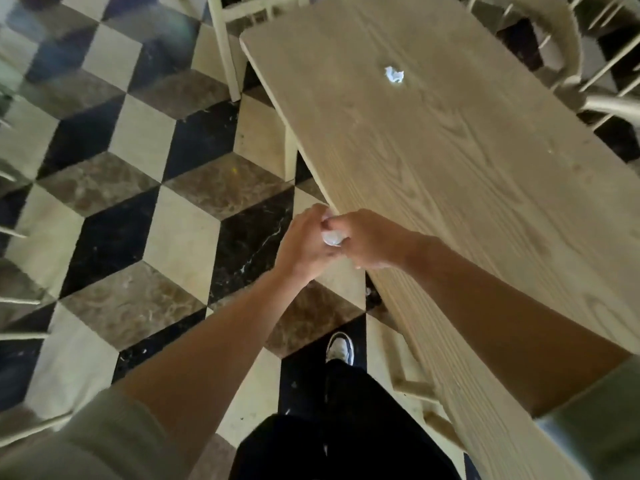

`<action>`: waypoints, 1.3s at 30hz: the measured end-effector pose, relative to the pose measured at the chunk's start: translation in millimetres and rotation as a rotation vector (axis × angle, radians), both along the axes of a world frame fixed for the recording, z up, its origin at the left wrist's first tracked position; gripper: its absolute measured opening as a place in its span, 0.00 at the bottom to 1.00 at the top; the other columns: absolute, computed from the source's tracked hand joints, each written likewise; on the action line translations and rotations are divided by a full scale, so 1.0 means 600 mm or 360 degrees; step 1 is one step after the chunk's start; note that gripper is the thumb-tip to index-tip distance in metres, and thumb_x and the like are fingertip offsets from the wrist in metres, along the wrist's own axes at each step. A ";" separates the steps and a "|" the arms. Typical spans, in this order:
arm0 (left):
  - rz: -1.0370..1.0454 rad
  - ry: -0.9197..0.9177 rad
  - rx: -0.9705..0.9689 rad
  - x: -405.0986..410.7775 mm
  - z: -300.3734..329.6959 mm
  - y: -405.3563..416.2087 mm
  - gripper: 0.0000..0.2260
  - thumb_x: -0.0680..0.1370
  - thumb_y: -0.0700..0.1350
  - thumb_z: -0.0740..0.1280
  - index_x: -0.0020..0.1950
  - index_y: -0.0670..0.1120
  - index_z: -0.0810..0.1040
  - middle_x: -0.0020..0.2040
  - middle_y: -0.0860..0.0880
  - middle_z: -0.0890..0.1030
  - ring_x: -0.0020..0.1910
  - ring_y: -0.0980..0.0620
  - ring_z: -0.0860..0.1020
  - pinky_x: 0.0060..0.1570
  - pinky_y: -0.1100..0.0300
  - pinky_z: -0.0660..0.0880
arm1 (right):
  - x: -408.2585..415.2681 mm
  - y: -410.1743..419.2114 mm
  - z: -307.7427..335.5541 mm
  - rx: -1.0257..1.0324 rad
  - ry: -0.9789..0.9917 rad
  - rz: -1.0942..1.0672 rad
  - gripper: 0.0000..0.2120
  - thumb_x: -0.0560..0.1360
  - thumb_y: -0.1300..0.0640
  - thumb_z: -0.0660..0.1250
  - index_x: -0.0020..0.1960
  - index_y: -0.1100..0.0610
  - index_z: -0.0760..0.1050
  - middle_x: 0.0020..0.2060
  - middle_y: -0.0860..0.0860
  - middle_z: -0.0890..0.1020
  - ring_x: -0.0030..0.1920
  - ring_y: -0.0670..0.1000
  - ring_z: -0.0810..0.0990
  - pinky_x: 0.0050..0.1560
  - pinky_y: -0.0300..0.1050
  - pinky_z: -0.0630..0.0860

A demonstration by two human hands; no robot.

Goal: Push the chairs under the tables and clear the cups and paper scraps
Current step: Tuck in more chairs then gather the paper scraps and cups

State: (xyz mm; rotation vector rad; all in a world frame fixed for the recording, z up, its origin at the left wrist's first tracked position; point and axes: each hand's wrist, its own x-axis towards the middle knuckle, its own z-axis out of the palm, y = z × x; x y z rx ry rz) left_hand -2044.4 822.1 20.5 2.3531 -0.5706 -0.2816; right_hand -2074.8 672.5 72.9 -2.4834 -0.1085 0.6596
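While both forearms reach forward over the patterned floor [114,188], the left hand [304,244] and the right hand [367,240] meet just off the near edge of the wooden tabletop [467,174], fingers curled together around a small white crumpled paper scrap [331,237]. Only a sliver of that scrap shows between the fingers, so which hand bears it cannot be told; both look closed on it. Judging by this, the clearing step is in hand: one scrap is gathered and being squeezed or passed between the hands.

Farther along the tabletop, well apart from the hands, a second crumpled paper scrap [394,75] lies alone on the bare wood. No cups are visible.

Beyond it, a pale spindle-back chair [568,46] stands at the far right side of the table, seemingly not fully tucked in, and another pale chair [228,39] stands at the far left corner.

Next, the move likely calls for settling the held scrap into one hand, freeing the other, and stepping forward along the table to reach the far scrap.
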 end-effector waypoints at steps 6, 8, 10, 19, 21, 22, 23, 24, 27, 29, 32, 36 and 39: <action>-0.0115 0.0051 0.0035 0.175 0.012 -0.009 0.22 0.70 0.45 0.81 0.58 0.39 0.78 0.53 0.42 0.83 0.54 0.41 0.80 0.52 0.48 0.77 | 0.159 -0.012 0.011 -0.0019 0.0316 0.0100 0.28 0.80 0.70 0.59 0.77 0.52 0.67 0.63 0.59 0.81 0.46 0.55 0.86 0.50 0.57 0.83; -0.0052 0.0100 -0.0028 0.255 0.008 -0.018 0.22 0.71 0.48 0.80 0.58 0.40 0.78 0.54 0.44 0.82 0.53 0.45 0.80 0.52 0.50 0.76 | 0.220 -0.032 0.012 0.0141 0.0108 -0.0140 0.24 0.80 0.67 0.57 0.72 0.51 0.74 0.66 0.55 0.80 0.46 0.48 0.83 0.47 0.43 0.80; 0.0008 0.0138 -0.0077 0.322 0.009 -0.025 0.21 0.72 0.50 0.79 0.58 0.41 0.78 0.55 0.45 0.82 0.53 0.46 0.80 0.51 0.50 0.77 | 0.273 -0.051 0.011 0.0353 -0.0114 -0.0454 0.21 0.77 0.66 0.57 0.61 0.52 0.82 0.59 0.50 0.85 0.42 0.44 0.84 0.41 0.32 0.74; -0.0360 0.0139 -0.0075 0.605 -0.008 -0.069 0.26 0.70 0.49 0.80 0.64 0.42 0.77 0.60 0.45 0.82 0.59 0.44 0.79 0.57 0.50 0.76 | 0.485 -0.204 -0.090 0.0105 -0.0084 -0.1937 0.09 0.77 0.60 0.65 0.40 0.58 0.80 0.37 0.59 0.83 0.42 0.61 0.82 0.48 0.58 0.81; -0.0422 0.0150 -0.0028 0.667 -0.015 -0.079 0.26 0.70 0.49 0.81 0.63 0.43 0.77 0.60 0.46 0.82 0.59 0.45 0.79 0.57 0.51 0.75 | 0.512 -0.249 -0.102 -0.0121 -0.0066 -0.2004 0.09 0.77 0.58 0.65 0.43 0.60 0.82 0.40 0.60 0.85 0.44 0.61 0.84 0.47 0.55 0.82; -0.0438 0.0148 0.0000 0.697 -0.020 -0.084 0.26 0.70 0.50 0.81 0.64 0.43 0.77 0.60 0.46 0.82 0.59 0.45 0.79 0.57 0.52 0.75 | 0.526 -0.268 -0.105 -0.0204 -0.0100 -0.2039 0.08 0.76 0.57 0.66 0.46 0.60 0.83 0.42 0.60 0.86 0.45 0.61 0.85 0.48 0.54 0.82; -0.0455 0.0148 0.0024 0.726 -0.024 -0.090 0.27 0.70 0.49 0.81 0.64 0.43 0.77 0.60 0.46 0.82 0.59 0.45 0.79 0.57 0.52 0.75 | 0.540 -0.286 -0.108 -0.0230 -0.0138 -0.2077 0.08 0.76 0.57 0.69 0.51 0.59 0.83 0.46 0.58 0.86 0.47 0.60 0.85 0.49 0.52 0.81; -0.0472 0.0163 0.0040 0.750 -0.028 -0.098 0.27 0.70 0.49 0.81 0.64 0.43 0.76 0.60 0.46 0.82 0.59 0.45 0.79 0.57 0.53 0.74 | 0.554 -0.300 -0.112 -0.0220 -0.0177 -0.2095 0.10 0.75 0.57 0.71 0.55 0.58 0.83 0.50 0.57 0.86 0.49 0.59 0.84 0.48 0.49 0.79; -0.0513 0.0167 0.0078 0.834 -0.038 -0.136 0.27 0.70 0.49 0.81 0.65 0.43 0.76 0.60 0.46 0.82 0.58 0.47 0.79 0.53 0.59 0.71 | 0.612 -0.316 -0.139 -0.0220 -0.0185 -0.1981 0.13 0.75 0.57 0.76 0.57 0.60 0.83 0.52 0.60 0.85 0.52 0.58 0.84 0.44 0.38 0.69; -0.0529 0.0178 0.0081 0.861 -0.033 -0.153 0.28 0.71 0.50 0.80 0.66 0.44 0.75 0.61 0.47 0.81 0.56 0.50 0.78 0.52 0.60 0.70 | 0.635 -0.301 -0.147 -0.0191 -0.0158 -0.1867 0.08 0.74 0.60 0.76 0.52 0.63 0.85 0.49 0.61 0.87 0.51 0.59 0.85 0.40 0.37 0.70; -0.0495 0.0160 0.0125 0.944 -0.023 -0.166 0.28 0.70 0.50 0.80 0.66 0.44 0.75 0.60 0.46 0.81 0.56 0.50 0.78 0.52 0.58 0.72 | 0.737 -0.263 -0.129 0.0035 -0.0276 -0.1772 0.01 0.74 0.57 0.77 0.46 0.54 0.86 0.38 0.50 0.86 0.40 0.50 0.84 0.43 0.43 0.78; -0.0371 0.0138 0.0178 1.057 0.004 -0.144 0.26 0.70 0.50 0.80 0.64 0.45 0.76 0.58 0.47 0.82 0.57 0.49 0.79 0.52 0.59 0.73 | 0.939 -0.174 -0.055 0.0523 -0.0602 -0.1458 0.05 0.73 0.55 0.78 0.47 0.50 0.83 0.38 0.44 0.85 0.37 0.42 0.83 0.38 0.34 0.78; -0.0324 0.0151 0.0179 1.150 0.025 -0.102 0.22 0.71 0.50 0.79 0.62 0.48 0.77 0.55 0.52 0.81 0.54 0.53 0.79 0.47 0.64 0.71 | 1.080 -0.092 -0.028 0.0359 -0.0573 -0.0902 0.06 0.76 0.54 0.74 0.52 0.49 0.82 0.45 0.44 0.86 0.45 0.43 0.83 0.46 0.43 0.81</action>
